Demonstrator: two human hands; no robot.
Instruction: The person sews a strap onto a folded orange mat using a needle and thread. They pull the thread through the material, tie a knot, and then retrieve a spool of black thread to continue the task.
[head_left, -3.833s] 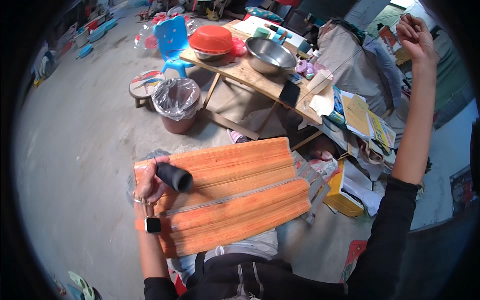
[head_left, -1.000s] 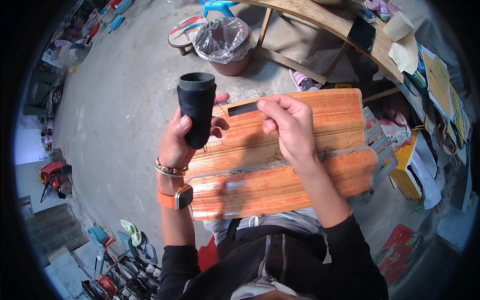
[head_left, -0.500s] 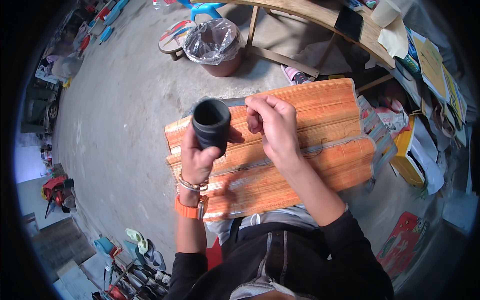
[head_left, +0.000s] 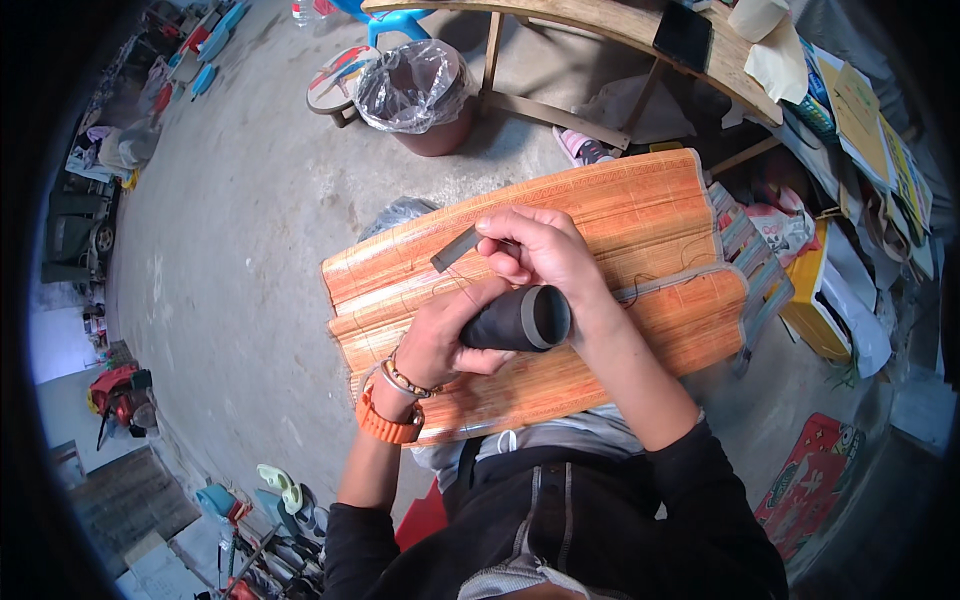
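My left hand [head_left: 437,335] is wrapped round a black, hollow cup-like cylinder [head_left: 500,318]. The cylinder lies tilted, its lighter-rimmed mouth facing right, beside my right wrist. Between the thumb and fingers of my right hand [head_left: 545,248] is pinched a short dark grey strip [head_left: 456,249], whose free end points down and left above the cylinder. Both hands are over an orange slatted bamboo mat [head_left: 620,200] spread across my lap. A thin dark thread shows near the strip; where it leads is too fine to follow.
Beyond the mat stand a brown bin with a clear liner [head_left: 435,135] and a small round stool [head_left: 335,85]. A wooden table [head_left: 590,22] with a black phone [head_left: 683,36] curves across the far right. Papers and a yellow box [head_left: 815,300] crowd the right side. Slippers [head_left: 280,488] lie lower left.
My left hand has tipped the cylinder from mouth up to mouth rightward, bringing it lower and right. The strip in my right hand has swung downward, its free end now lower.
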